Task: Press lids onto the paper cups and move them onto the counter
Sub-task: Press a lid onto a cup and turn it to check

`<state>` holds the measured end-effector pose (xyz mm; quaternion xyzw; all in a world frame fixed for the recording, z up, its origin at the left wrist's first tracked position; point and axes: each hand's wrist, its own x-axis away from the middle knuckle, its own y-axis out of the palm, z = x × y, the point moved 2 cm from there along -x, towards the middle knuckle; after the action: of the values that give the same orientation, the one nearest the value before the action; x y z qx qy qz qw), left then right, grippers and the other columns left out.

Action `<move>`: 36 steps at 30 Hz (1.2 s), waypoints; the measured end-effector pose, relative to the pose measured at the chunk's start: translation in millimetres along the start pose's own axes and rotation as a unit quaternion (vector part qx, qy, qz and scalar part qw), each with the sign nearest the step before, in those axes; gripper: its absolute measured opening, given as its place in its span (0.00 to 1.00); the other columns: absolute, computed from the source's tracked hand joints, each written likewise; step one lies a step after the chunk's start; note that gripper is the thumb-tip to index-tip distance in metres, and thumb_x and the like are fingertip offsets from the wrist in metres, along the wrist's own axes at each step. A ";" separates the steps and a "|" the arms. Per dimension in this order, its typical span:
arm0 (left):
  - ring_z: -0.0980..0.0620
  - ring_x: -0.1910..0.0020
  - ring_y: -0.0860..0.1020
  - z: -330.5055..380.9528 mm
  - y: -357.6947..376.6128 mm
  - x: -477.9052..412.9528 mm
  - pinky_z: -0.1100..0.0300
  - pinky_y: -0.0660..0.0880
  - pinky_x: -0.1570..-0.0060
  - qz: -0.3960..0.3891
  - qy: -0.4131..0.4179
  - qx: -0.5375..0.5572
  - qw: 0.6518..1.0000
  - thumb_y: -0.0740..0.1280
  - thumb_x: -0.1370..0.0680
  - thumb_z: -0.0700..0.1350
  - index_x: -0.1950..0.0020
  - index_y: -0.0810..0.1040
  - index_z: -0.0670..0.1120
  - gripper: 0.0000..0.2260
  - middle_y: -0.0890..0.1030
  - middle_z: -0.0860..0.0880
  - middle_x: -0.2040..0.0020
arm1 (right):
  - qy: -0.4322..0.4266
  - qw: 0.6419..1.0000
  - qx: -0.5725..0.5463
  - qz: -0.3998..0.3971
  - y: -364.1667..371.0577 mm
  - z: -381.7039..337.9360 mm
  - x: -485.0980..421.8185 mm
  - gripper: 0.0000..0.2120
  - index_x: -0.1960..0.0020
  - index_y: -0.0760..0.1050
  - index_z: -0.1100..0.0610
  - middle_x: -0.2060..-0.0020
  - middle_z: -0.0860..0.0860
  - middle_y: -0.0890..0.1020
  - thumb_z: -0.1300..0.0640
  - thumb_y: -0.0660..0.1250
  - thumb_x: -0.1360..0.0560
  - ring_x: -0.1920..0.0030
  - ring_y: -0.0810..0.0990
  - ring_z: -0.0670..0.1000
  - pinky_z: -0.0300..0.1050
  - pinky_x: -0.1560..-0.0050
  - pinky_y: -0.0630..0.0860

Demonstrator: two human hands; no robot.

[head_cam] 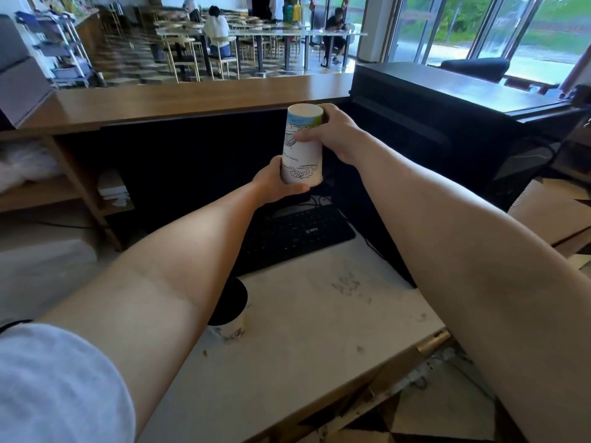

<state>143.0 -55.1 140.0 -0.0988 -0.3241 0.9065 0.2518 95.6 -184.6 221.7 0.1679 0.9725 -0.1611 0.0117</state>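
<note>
The paper cup [302,164] is held upside down in the air, base uppermost and print inverted. It hangs above the far edge of the white worktop [319,330], just short of the wooden counter [192,97]. Whether it is one cup or several nested together I cannot tell.

It looks light and thin-walled, stiff at the rolled rim and the base and soft in the middle of the wall. A hard squeeze there would likely dent it and pull the mouth out of round for a lid. The safer hold is probably near the rim or the base, with light pressure.

The left hand [271,183] is curled round the lower, wide end. The right hand [335,132] wraps the upper part, thumb across the printed wall, so both hands are clamped on the cup, close together.

Below them lies a black keyboard [297,235]. Nearer the worktop's front edge, partly hidden by the left forearm, stands a second cup [235,324] wearing a black lid [238,298].
</note>
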 end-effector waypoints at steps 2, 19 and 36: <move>0.48 0.33 0.70 -1.9 1.0 -1.0 0.58 0.66 0.38 0.005 0.001 -0.006 1.000 0.74 0.30 0.49 0.27 0.59 0.45 0.37 0.71 0.46 0.31 | 0.002 1.000 0.009 -0.002 0.4 2.2 -0.3 0.35 0.32 0.65 0.57 0.40 0.55 0.77 0.62 0.77 0.35 0.42 0.77 0.53 0.48 0.43 0.77; 0.40 0.31 0.69 13.1 80.9 48.0 0.44 0.69 0.33 -0.095 -0.146 0.828 0.533 0.67 0.26 0.57 0.25 0.53 0.39 0.39 0.67 0.35 0.29 | -0.003 0.999 -0.047 -0.016 -5.7 5.4 3.2 0.33 0.34 0.67 0.58 0.42 0.55 0.78 0.62 0.77 0.35 0.42 0.78 0.53 0.52 0.39 0.77; 0.42 0.34 0.72 19.6 32.7 14.0 0.46 0.70 0.34 0.048 -0.055 0.866 0.495 0.69 0.26 0.53 0.30 0.66 0.41 0.30 0.72 0.38 0.32 | -0.071 0.994 0.047 -0.071 -31.2 39.9 33.0 0.34 0.30 0.58 0.57 0.37 0.53 0.70 0.64 0.72 0.30 0.41 0.73 0.45 0.38 0.45 0.77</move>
<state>111.4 -80.0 134.0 0.2034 0.6151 0.7472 0.1484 52.9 -214.4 191.1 0.0875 0.9701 -0.2181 0.0610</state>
